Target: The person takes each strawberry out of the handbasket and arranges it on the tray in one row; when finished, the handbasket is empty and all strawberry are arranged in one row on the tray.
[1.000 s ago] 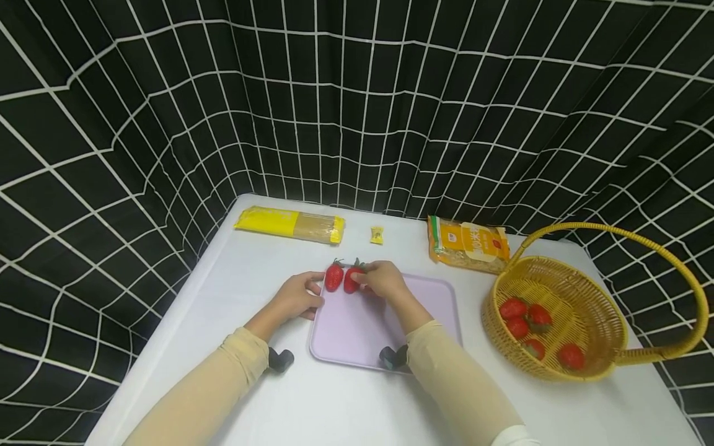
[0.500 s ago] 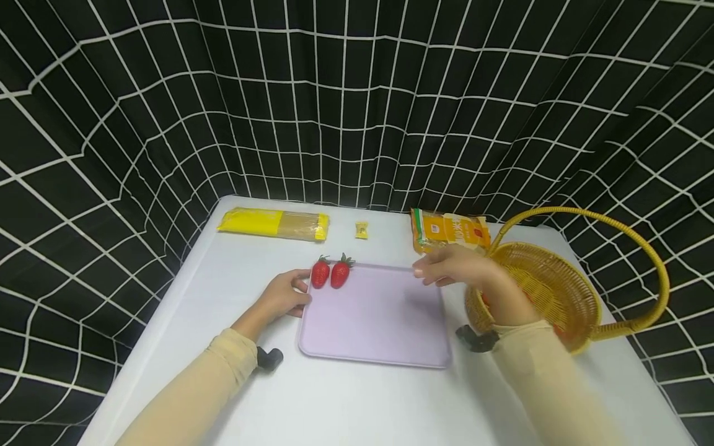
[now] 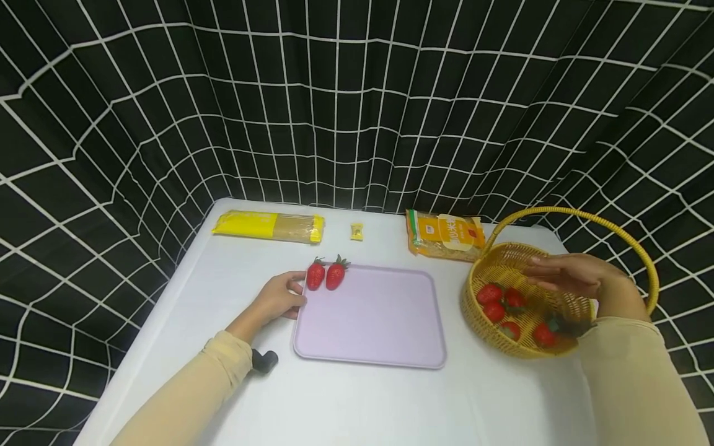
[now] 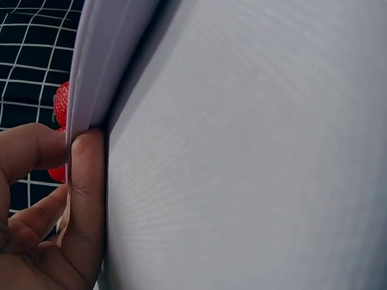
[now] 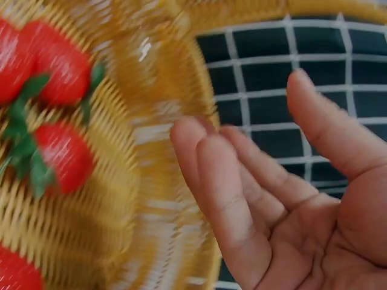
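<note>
In the head view my right hand (image 3: 577,274) hides part of the basket (image 3: 475,322), whose weave blurs in the right wrist view; there the edge crops a berry (image 5: 15,273) in the lower corner. The left wrist view cuts off my left hand (image 4: 45,223), and the tray (image 4: 100,72) partly covers the berries (image 4: 61,106) behind it (the packet's (image 3: 357,231) marks are too small to read).

Near the bench's (image 3: 334,399) right edge, the basket's (image 3: 484,325) handle (image 3: 591,218) arches beside your right grip (image 3: 574,272). A yellow packet (image 3: 262,226) and orange packet (image 3: 449,236) partly obstruct the far edge. You can pass between tray (image 3: 368,316) and near edge.
</note>
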### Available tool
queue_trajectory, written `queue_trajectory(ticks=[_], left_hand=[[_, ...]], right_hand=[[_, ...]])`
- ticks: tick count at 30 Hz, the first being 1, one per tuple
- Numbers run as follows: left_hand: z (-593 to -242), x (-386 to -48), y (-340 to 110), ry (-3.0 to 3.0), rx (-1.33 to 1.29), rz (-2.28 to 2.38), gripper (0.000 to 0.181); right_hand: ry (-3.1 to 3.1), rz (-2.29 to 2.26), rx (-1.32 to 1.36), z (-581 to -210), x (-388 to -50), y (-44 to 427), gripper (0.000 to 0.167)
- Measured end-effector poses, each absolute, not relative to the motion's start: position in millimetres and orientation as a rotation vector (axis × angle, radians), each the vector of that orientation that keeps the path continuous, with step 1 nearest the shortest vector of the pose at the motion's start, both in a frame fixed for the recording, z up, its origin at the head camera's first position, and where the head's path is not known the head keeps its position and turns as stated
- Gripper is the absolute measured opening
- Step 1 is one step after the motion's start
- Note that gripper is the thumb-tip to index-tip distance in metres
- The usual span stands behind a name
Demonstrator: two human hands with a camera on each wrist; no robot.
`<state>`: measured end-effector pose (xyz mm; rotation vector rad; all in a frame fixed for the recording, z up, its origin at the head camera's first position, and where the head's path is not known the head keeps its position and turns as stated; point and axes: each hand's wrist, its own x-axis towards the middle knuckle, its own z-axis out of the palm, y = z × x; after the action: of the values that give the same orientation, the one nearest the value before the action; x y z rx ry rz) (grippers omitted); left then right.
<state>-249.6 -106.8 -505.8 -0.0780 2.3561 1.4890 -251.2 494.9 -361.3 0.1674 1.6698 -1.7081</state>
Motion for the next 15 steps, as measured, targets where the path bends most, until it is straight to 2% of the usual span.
queue_trajectory(ticks=[5,8,12,15], left_hand=[[-505,-251,-103,2.379,-0.066,1.466,0.073],[-504,-250,-103,2.405,-0.073,1.436,0.072],[-503,-248,-103,2.419,-0.069,1.422,0.072],[-504,-247,-105,2.413,-0.056,1.435,0.073]], right_hand=[[1.583,-1.745,0.387,-379,-249,512,0.038],[1.705,-1.663,0.483,-391,-245,507,0.031],[1.841,-1.597,0.772,-403,-233,494,0.015],[1.87,-1.584,0.896,-409,-228,486,0.012]])
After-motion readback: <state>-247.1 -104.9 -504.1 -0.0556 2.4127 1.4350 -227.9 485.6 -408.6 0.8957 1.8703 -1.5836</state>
